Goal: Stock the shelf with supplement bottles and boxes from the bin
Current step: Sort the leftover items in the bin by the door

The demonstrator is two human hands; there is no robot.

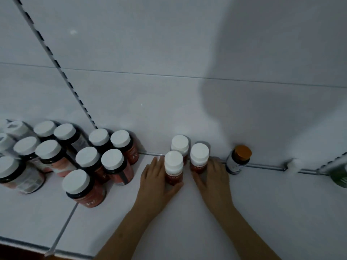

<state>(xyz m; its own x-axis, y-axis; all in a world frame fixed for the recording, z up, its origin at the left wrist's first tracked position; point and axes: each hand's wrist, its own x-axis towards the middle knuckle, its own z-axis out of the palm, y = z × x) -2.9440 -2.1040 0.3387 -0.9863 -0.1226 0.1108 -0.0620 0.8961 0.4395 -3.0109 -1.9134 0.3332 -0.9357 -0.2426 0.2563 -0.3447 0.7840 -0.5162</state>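
Plenty of bottles (80, 156) already stand on the shelf (187, 222) — the left hand (155, 182) grips a front bottle (173, 168), the right hand (212, 177) curls round another (199, 159) — bin unseen.

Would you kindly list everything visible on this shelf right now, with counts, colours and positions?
Small bottles: three, white caps, red labels, clustered centre by the back wall.
Large bottles: roughly a dozen, white caps, dark bodies with salmon labels, grouped at left.
Orange-capped bottle: one, dark body, right of the cluster.
Green object: one, cut off at the right edge; unidentifiable.
Shelf: one, white, with slotted uprights.
Left hand: grips the front small bottle.
Right hand: around the right small bottle.
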